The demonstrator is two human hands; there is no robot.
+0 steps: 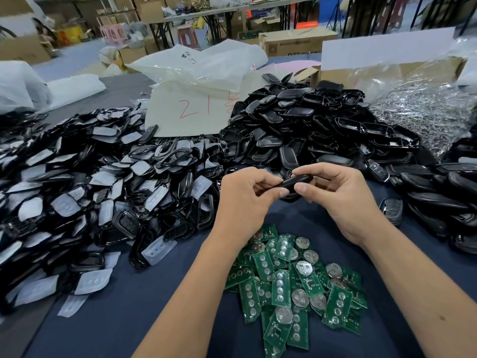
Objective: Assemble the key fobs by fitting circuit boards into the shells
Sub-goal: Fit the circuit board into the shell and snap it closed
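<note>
both hands, left hand and right hand, pinch one black key fob in their fingers above the desk; heaps of shells and circuit boards remain, so most work looks undone.

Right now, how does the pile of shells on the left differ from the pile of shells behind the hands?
The left pile mixes black frames with pale translucent button pads; the pile behind the hands is all glossy black shells, with no pads. The left pile spreads low and wide, while the other heaps up higher. Both lie loose on the dark blue table, and neither touches the green circuit boards.
</note>
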